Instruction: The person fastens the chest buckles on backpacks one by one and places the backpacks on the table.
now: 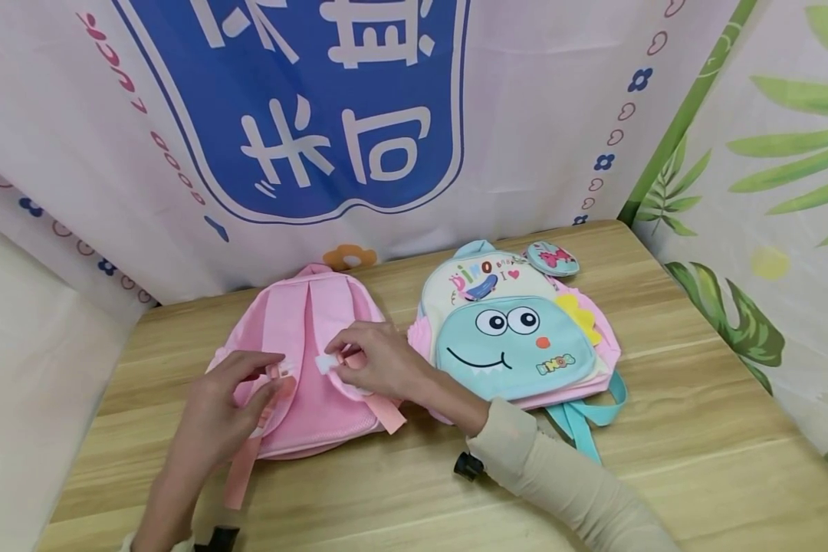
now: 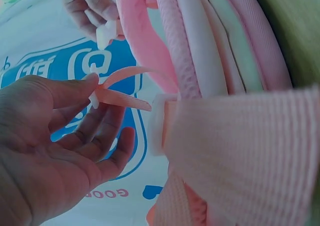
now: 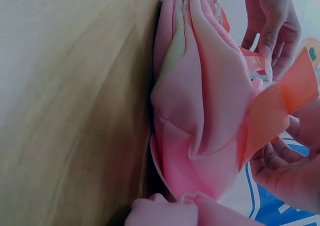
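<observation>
A pale wood-grained bench (image 1: 428,491) stretches under everything, a beige sleeve (image 1: 573,483) crossing above its near side. Two loose coral webbing ends (image 1: 240,475) hang past the lower edge of a pink fabric backpack (image 1: 317,418), which lies on the bench with its shoulder straps facing up. The left hand (image 1: 222,402) pinches a white plastic buckle piece (image 2: 93,98) between thumb and forefinger, its other fingers apart and slightly bent. The right hand (image 1: 382,356) pinches another white plastic clip (image 1: 326,363). Right of them lies a turquoise, cream and pink dinosaur-faced backpack (image 1: 504,345); behind stands a white printed cloth (image 1: 531,153).
</observation>
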Demonstrator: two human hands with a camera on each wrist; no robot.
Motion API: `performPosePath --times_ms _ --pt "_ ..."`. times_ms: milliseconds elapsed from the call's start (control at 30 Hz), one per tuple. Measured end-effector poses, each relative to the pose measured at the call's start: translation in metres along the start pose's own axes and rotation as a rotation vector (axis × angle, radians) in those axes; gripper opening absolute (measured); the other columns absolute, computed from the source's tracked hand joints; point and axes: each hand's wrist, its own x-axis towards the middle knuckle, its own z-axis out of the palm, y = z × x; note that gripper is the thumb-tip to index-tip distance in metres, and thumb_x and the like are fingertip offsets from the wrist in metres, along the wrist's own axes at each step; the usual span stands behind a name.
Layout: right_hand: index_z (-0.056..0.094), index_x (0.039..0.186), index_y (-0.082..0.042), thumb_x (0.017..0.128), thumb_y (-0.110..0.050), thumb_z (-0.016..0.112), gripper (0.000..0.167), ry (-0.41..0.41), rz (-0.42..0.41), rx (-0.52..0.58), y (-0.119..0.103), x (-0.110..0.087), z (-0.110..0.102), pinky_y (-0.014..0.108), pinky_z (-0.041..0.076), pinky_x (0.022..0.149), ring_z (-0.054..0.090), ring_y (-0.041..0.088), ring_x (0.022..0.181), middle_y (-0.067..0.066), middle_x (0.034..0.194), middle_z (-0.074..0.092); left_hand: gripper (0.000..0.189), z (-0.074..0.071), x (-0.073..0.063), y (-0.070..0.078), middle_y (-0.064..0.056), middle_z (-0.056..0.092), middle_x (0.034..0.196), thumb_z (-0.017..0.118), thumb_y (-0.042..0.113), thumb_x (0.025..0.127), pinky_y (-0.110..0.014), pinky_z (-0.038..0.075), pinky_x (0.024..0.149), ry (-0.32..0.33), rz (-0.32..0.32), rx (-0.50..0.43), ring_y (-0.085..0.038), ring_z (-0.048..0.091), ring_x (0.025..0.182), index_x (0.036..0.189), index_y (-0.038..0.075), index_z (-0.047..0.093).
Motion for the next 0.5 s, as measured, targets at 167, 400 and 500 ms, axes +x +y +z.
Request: performPosePath --times_ms 167,400,500 --pt "0.079 0.116 -0.010 0.095 -0.014 0.082 0.022 0.013 -0.004 -0.020 -0.0013 0.0006 0.0024 0.016 0.055 0.091 0.071 0.013 0.101 0.003 0.108 0.079 0.040 0.0028 0.0007 0.0042 -0.003 0.075 0.102 0.087 -0.011 0.080 -0.004 0.042 0.084 -0.007 -0.019 -0.025 -0.012 0.062 0.090 0.116 0.005 0.079" --pt "0.080 0.115 -0.011 0.094 -0.015 0.083 0.021 0.035 -0.021 -0.055 -0.0019 0.0021 0.0070 0.016 0.054 0.090 0.071 0.011 0.098 0.001 0.105 0.079 0.040 0.0052 0.0010 0.0066 -0.005 0.075 0.105 0.085 -0.015 0.079 -0.007 0.044 0.084 -0.013 -0.013 -0.032 -0.016 0.063 0.091 0.114 0.002 0.077" --pt "0.080 0.114 -0.011 0.094 -0.015 0.083 0.021 0.036 -0.025 -0.058 -0.0028 0.0028 0.0088 0.017 0.054 0.091 0.071 0.011 0.098 0.001 0.104 0.079 0.039 0.0060 0.0005 0.0066 -0.005 0.074 0.105 0.084 -0.015 0.080 -0.010 0.046 0.083 -0.020 -0.021 -0.025 -0.017 0.063 0.091 0.114 0.003 0.077"
